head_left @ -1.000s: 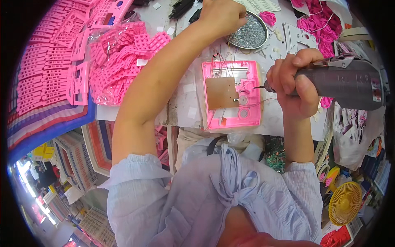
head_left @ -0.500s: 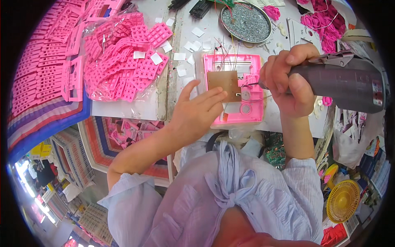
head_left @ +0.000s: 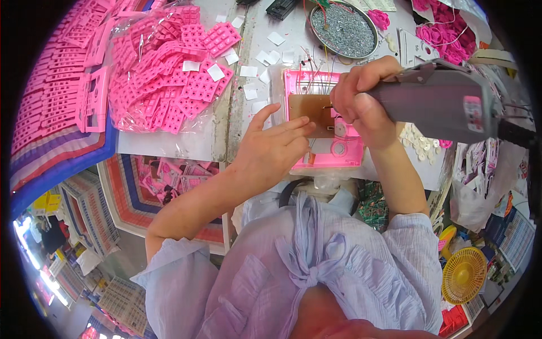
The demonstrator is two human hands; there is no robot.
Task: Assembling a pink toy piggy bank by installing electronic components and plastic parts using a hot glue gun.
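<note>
A pink plastic casing (head_left: 354, 152) lies on the table in front of me, with thin wires running over its upper part. Inside it sits a flat brown circuit board (head_left: 307, 105). My left hand (head_left: 272, 146) rests with outstretched fingers on the board's lower left part, holding nothing. My right hand (head_left: 366, 100) is wrapped around a grey electric screwdriver (head_left: 435, 100), tilted with its body toward the right. Its bit reaches the board's right part, near the upper edge; the fingers partly hide the tip, so I cannot tell whether it sits on a screw.
A round metal dish (head_left: 345, 31) of small screws stands beyond the casing. To the left are a clear bag of pink keypads (head_left: 169, 73) and stacked pink frames (head_left: 51, 85). White paper squares (head_left: 248, 71) lie between. Small white discs (head_left: 420, 141) lie at the right.
My right hand and the screwdriver have moved left, bringing the bit from the board's right edge onto the board. My left hand stays on the board, almost unmoved.
</note>
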